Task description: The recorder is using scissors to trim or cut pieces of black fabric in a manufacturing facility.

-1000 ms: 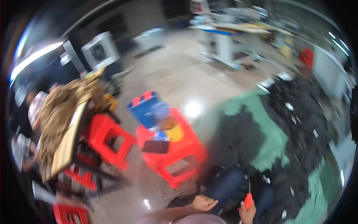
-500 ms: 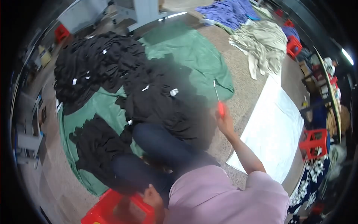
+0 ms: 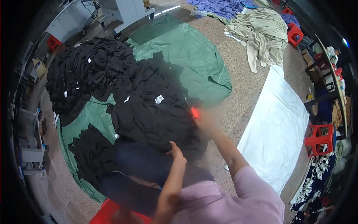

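Left hand [image 3: 176,154] open on soft, limp black garments [image 3: 156,112], pinch any edge; right hand [image 3: 203,123], 1 o'clock, blurred, grips red tool [image 3: 194,112].

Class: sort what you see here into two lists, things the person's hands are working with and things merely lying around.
In hand:
left hand at the black garment pile
right hand, blurred, holding a small red tool
green sheet under the piles

Lying about:
beige cloth heap
white sheet
red stool
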`<state>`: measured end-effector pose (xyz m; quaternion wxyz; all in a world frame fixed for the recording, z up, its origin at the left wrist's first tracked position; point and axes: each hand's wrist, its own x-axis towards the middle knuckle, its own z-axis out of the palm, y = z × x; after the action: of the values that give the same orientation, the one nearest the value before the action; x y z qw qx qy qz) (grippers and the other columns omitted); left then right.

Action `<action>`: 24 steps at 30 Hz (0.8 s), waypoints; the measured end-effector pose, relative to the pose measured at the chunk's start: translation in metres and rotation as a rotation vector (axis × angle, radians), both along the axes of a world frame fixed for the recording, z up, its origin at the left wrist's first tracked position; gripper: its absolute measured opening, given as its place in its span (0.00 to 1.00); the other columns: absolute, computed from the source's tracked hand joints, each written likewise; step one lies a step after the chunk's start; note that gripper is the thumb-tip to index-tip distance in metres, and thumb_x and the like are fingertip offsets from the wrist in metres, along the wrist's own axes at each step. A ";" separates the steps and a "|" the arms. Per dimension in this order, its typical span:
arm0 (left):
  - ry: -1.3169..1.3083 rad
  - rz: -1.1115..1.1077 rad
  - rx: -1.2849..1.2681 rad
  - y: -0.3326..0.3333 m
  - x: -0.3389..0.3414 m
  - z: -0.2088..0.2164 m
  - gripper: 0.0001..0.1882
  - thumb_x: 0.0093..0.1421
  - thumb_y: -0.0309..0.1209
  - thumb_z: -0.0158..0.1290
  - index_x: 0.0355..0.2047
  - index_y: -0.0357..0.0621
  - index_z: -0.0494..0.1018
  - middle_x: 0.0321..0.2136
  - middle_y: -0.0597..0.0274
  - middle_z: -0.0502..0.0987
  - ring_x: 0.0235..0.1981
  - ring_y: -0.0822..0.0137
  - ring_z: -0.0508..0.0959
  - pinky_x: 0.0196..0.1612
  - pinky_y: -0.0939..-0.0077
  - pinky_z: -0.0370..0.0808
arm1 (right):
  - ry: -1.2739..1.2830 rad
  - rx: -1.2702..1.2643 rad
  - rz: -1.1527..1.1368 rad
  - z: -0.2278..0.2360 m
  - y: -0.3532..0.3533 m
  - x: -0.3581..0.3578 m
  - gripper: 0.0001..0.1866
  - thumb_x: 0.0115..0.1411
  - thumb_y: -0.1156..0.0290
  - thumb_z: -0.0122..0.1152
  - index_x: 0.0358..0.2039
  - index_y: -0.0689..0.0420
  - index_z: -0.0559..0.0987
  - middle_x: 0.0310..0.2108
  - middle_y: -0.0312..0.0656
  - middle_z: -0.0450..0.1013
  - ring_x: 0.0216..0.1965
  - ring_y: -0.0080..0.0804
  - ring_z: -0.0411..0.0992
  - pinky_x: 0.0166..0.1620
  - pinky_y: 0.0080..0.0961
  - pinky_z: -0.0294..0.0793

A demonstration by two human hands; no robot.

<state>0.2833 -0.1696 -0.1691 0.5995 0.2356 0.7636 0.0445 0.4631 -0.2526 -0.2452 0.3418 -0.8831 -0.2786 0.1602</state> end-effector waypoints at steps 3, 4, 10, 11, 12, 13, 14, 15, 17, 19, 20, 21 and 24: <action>-0.013 0.171 0.110 0.011 0.010 -0.014 0.64 0.53 0.68 0.50 0.69 0.38 0.27 0.70 0.49 0.45 0.64 0.50 0.61 0.64 0.58 0.61 | 0.172 -0.089 0.052 -0.002 -0.012 -0.028 0.33 0.57 0.39 0.54 0.55 0.44 0.61 0.38 0.63 0.75 0.39 0.66 0.74 0.41 0.54 0.72; -0.030 0.293 0.217 0.011 0.020 -0.018 0.65 0.50 0.70 0.50 0.69 0.37 0.30 0.69 0.48 0.48 0.63 0.51 0.64 0.62 0.59 0.66 | 0.241 -0.068 0.005 -0.006 -0.020 -0.034 0.35 0.54 0.36 0.57 0.54 0.45 0.64 0.39 0.62 0.75 0.41 0.64 0.74 0.43 0.51 0.73; -0.123 0.318 0.142 0.018 0.011 -0.016 0.59 0.51 0.70 0.49 0.65 0.31 0.50 0.64 0.47 0.58 0.60 0.51 0.67 0.60 0.60 0.69 | 0.392 -0.067 0.077 0.057 -0.030 -0.084 0.44 0.45 0.42 0.71 0.58 0.50 0.66 0.48 0.51 0.74 0.51 0.50 0.73 0.51 0.41 0.71; -0.161 0.322 0.100 0.018 0.011 -0.013 0.56 0.52 0.70 0.48 0.65 0.34 0.53 0.63 0.49 0.60 0.59 0.51 0.67 0.60 0.59 0.68 | 0.409 -0.014 0.101 0.065 -0.031 -0.083 0.46 0.44 0.43 0.72 0.59 0.51 0.66 0.49 0.50 0.74 0.52 0.49 0.72 0.52 0.40 0.71; -0.165 0.326 0.105 0.019 0.008 -0.014 0.56 0.52 0.70 0.48 0.65 0.34 0.53 0.63 0.49 0.60 0.59 0.51 0.67 0.60 0.59 0.68 | 0.421 0.043 0.127 0.071 -0.031 -0.080 0.47 0.43 0.44 0.74 0.60 0.52 0.65 0.51 0.50 0.73 0.54 0.48 0.72 0.54 0.39 0.70; -0.410 0.244 0.071 0.021 0.002 -0.017 0.54 0.53 0.70 0.47 0.65 0.37 0.56 0.63 0.51 0.61 0.59 0.52 0.67 0.61 0.59 0.67 | 0.469 0.104 0.128 0.075 -0.030 -0.074 0.50 0.40 0.46 0.76 0.61 0.54 0.64 0.54 0.51 0.71 0.56 0.48 0.70 0.56 0.38 0.69; -0.653 0.156 0.037 0.021 -0.002 -0.019 0.52 0.53 0.71 0.46 0.64 0.40 0.58 0.63 0.53 0.63 0.59 0.53 0.67 0.61 0.58 0.66 | 0.467 0.108 0.132 0.079 -0.030 -0.068 0.50 0.40 0.46 0.76 0.61 0.54 0.64 0.54 0.51 0.71 0.56 0.48 0.70 0.56 0.38 0.69; -0.675 0.109 0.046 0.021 -0.004 -0.022 0.52 0.53 0.72 0.45 0.64 0.42 0.60 0.62 0.54 0.64 0.59 0.53 0.67 0.61 0.58 0.65 | 0.447 0.019 0.161 0.090 -0.025 -0.066 0.53 0.39 0.45 0.76 0.62 0.55 0.62 0.54 0.52 0.70 0.56 0.49 0.69 0.56 0.38 0.69; -0.850 0.022 -0.021 0.025 -0.015 -0.040 0.55 0.51 0.73 0.47 0.67 0.43 0.55 0.65 0.57 0.59 0.65 0.57 0.60 0.65 0.61 0.57 | 0.436 -0.146 0.200 0.104 -0.012 -0.071 0.57 0.37 0.44 0.77 0.63 0.56 0.60 0.54 0.55 0.70 0.55 0.52 0.70 0.56 0.39 0.69; -0.935 -0.130 -0.071 0.020 -0.017 -0.037 0.54 0.51 0.72 0.48 0.66 0.42 0.58 0.64 0.56 0.60 0.64 0.57 0.60 0.65 0.60 0.57 | 0.356 -0.113 0.205 0.104 -0.006 -0.081 0.56 0.36 0.41 0.75 0.61 0.52 0.59 0.46 0.58 0.73 0.49 0.57 0.72 0.52 0.42 0.71; -0.977 -0.118 -0.104 0.025 -0.021 -0.046 0.49 0.53 0.66 0.54 0.63 0.41 0.63 0.61 0.56 0.65 0.60 0.58 0.65 0.62 0.61 0.61 | 0.278 -0.079 0.205 0.104 -0.002 -0.086 0.55 0.36 0.38 0.73 0.60 0.48 0.58 0.39 0.61 0.75 0.43 0.61 0.75 0.48 0.44 0.73; -0.916 -0.193 -0.004 0.022 -0.021 -0.039 0.41 0.59 0.61 0.49 0.60 0.41 0.65 0.57 0.57 0.70 0.55 0.59 0.71 0.58 0.63 0.67 | 0.205 -0.082 0.215 0.120 0.000 -0.084 0.49 0.39 0.43 0.73 0.57 0.48 0.59 0.34 0.60 0.76 0.38 0.62 0.75 0.42 0.47 0.74; -0.967 -0.146 0.100 0.036 -0.024 0.000 0.29 0.66 0.50 0.44 0.58 0.42 0.66 0.54 0.58 0.73 0.53 0.60 0.74 0.57 0.64 0.70 | -0.068 0.019 0.348 0.183 0.024 -0.080 0.40 0.42 0.54 0.70 0.54 0.49 0.61 0.26 0.55 0.75 0.29 0.58 0.76 0.33 0.48 0.74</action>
<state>0.2591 -0.1332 -0.1688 0.8750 0.2692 0.3761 0.1432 0.3830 -0.2287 -0.0620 0.3077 -0.8233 -0.4401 0.1842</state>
